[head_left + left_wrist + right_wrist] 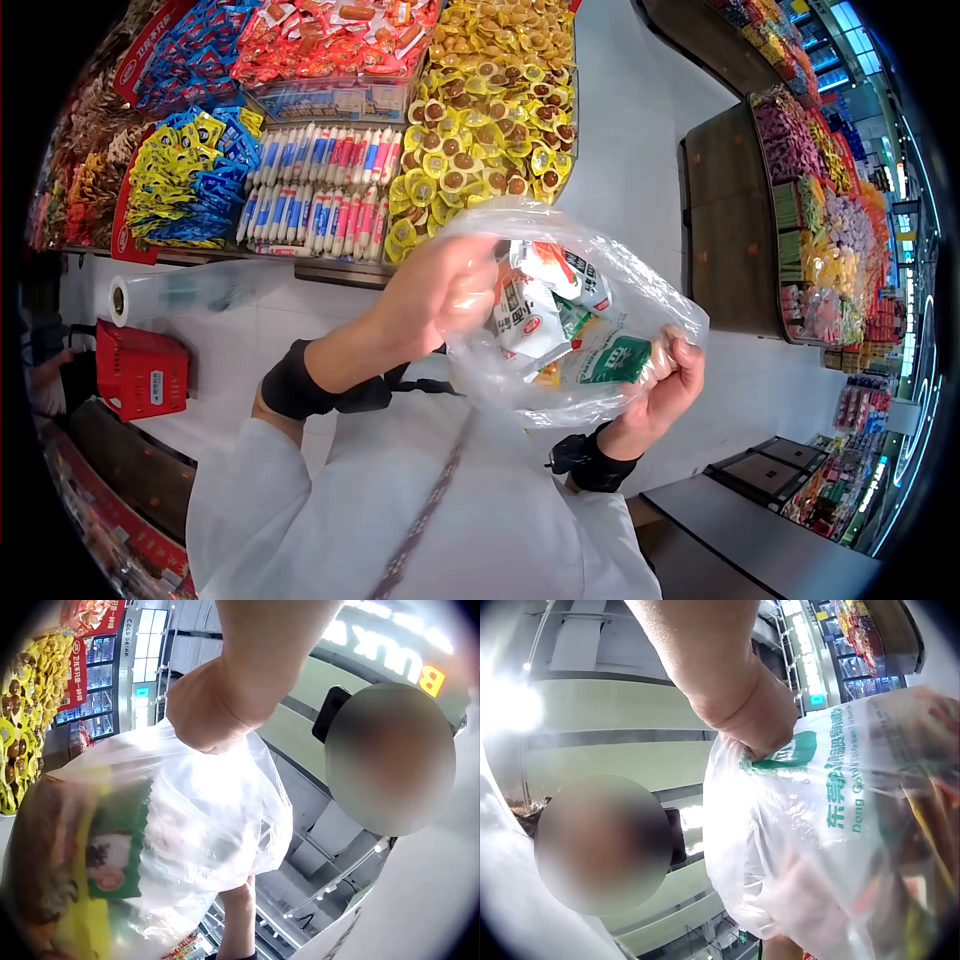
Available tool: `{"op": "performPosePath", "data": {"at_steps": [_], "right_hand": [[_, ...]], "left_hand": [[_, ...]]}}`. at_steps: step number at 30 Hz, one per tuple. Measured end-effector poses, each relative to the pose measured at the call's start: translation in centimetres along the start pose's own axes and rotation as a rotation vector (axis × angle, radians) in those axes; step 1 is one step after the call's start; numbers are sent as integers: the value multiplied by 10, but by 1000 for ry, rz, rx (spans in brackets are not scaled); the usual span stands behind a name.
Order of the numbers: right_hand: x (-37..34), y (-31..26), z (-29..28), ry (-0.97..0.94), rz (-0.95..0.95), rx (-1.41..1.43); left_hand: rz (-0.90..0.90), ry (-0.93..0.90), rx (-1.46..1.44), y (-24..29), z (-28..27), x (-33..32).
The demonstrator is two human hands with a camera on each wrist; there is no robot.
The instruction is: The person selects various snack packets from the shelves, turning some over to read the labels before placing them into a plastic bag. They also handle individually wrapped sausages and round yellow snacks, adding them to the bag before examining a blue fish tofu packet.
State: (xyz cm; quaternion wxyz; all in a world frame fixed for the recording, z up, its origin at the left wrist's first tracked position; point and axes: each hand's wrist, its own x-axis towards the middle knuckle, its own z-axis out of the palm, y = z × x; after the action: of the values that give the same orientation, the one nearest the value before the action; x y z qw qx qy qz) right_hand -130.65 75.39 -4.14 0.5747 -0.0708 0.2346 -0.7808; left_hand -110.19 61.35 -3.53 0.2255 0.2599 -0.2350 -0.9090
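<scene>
In the head view a clear plastic bag [480, 370] hangs between both hands, its mouth spread wide toward the camera. The left hand [455, 290] grips the bag's rim in a fist on the left side. On the right side, the right hand [672, 380] holds the rim with curled fingers, the thumb up by the edge. White snack packets [530, 320] and a green-labelled packet [610, 358] lie inside. From the left wrist, the bag [202, 825] looks full and rounded under the left hand [206, 712]. Green print [836, 772] marks the bag's outside in the right wrist view, below the right hand [761, 720].
A candy counter fills the top left, with yellow-wrapped sweets [480, 130], red packets [335, 40] and white sticks [320, 180]. A roll of plastic bags [150, 295] sits at its near edge, above a red basket [140, 370]. Another candy stand [735, 210] is to the right.
</scene>
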Motion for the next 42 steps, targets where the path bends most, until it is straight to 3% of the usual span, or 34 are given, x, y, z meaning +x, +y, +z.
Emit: {"op": "performPosePath", "data": {"at_steps": [3,4,7,13,15,17,19,20,23,24,26,28,30,31,32,35,39,41,42], "right_hand": [[19,-7,16,27,-107,4],[26,-11,14,-88,-80,46],[47,-18,25,-89,-103,116],[97,-43,22,-405,-7,24],[112,-48,25,-353,-20,18],[127,-51,36,-145,-95,-39],[149,-61,31,-204,-21,-6],[160,-65,30,-188,-3,15],[190,-81,27,-50,8,85],[207,-90,19,-357,202,170],[224,-110,9,-319,205,125],[249,-124,8,-491,387,251],[256,-120,37,169,-50,19],[260,-126,39,274,-125,-36],[264,-131,42,383,-192,-98],[286,-167,0,66,35,-59],[329,-206,-37,-421,435,113],[342,-211,-39,-495,529,139],[343,-212,-32,-428,495,84]], "left_hand": [[-5,-50,-16,15,12,13],[0,-64,-55,21,18,16],[-4,-158,-44,31,18,32],[-6,-186,-98,53,32,57],[-11,-153,-103,57,37,66],[21,-101,-145,59,40,78],[62,-53,-175,61,45,88],[150,-82,-207,60,46,95],[185,56,-227,59,59,112],[207,-11,-282,55,59,119],[296,52,-256,49,73,136],[397,92,-256,41,86,154],[526,82,-265,34,97,173],[591,76,-269,31,102,181],[580,196,-213,31,113,188],[580,328,-207,23,129,217],[604,332,-224,12,141,242],[604,302,-223,11,141,249],[604,287,-221,10,142,250]]}}
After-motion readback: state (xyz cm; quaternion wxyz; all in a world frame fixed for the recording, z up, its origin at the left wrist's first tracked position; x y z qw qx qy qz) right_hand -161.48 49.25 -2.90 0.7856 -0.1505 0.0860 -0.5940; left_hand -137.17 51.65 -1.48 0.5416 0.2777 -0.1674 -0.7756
